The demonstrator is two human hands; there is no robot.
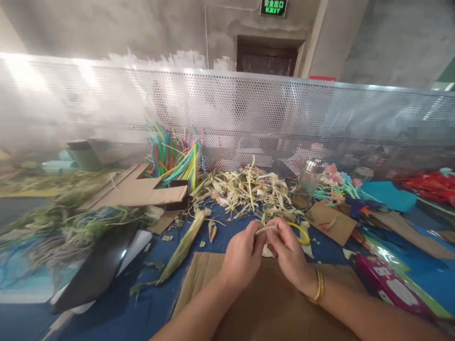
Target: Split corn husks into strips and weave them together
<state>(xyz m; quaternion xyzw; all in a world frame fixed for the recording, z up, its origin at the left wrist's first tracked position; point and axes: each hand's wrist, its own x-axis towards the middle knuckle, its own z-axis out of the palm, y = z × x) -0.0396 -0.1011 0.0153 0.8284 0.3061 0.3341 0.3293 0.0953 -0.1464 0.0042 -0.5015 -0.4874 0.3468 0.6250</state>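
Note:
My left hand (243,253) and my right hand (288,255) meet over the far edge of a cardboard sheet (204,270). Between their pinched fingers runs a thin pale strip (266,229), which looks like corn husk; the fingers hide part of it. Just beyond the right hand lies a yellow ring (304,234). A heap of dry, cut corn husk (234,189) spreads behind both hands. To the left, a long greenish corn husk (183,244) lies on the blue table (149,293).
Colourful pipe cleaners (167,151) stand behind cut cardboard (138,189) at the left. A glass bottle (308,182) stands beyond the right hand, near pink and blue craft flowers (334,177). A magenta case (391,284) lies at the right. A perforated metal screen (227,109) closes off the back.

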